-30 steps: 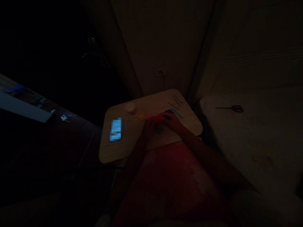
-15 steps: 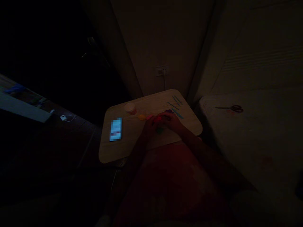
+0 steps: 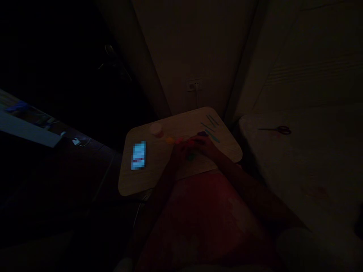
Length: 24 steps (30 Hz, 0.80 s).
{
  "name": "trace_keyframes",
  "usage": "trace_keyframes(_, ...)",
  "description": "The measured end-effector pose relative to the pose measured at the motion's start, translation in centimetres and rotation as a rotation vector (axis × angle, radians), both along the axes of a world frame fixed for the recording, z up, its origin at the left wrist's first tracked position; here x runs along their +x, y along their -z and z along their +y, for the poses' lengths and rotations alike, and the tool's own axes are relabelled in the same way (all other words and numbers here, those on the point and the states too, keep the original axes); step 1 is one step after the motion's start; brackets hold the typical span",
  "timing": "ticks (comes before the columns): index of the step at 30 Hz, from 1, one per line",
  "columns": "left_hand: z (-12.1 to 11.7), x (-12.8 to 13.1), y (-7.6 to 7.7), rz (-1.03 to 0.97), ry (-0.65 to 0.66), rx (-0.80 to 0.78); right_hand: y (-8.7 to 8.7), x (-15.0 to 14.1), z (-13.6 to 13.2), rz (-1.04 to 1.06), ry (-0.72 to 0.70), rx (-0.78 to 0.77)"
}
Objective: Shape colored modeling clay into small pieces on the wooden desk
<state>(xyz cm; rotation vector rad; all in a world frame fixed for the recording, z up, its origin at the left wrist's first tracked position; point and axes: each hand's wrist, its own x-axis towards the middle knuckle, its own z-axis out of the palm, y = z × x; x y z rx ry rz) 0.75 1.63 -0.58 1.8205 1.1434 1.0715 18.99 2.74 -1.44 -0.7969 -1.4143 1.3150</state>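
In the gloom, the left hand (image 3: 179,150) and right hand (image 3: 206,146) cup a red lump (image 3: 190,142) at the table's (image 3: 153,166) near side, fingers largely hiding it; their exact grip is unclear.

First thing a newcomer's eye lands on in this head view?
The phone, its pixelated screen bright blue in the dark, on the left part of the small table. Next, probably the red lump at the left hand and right hand, near the table's middle, with an orange lump to its left. Then the scissors, lying on the pale surface right of the table.
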Motion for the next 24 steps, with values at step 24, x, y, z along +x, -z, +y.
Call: trace_keyframes(24, 0.17, -0.28, -0.12, 0.077, -0.040, 0.080, -0.19, -0.05, 0.02, 0.149, 0.084, -0.095)
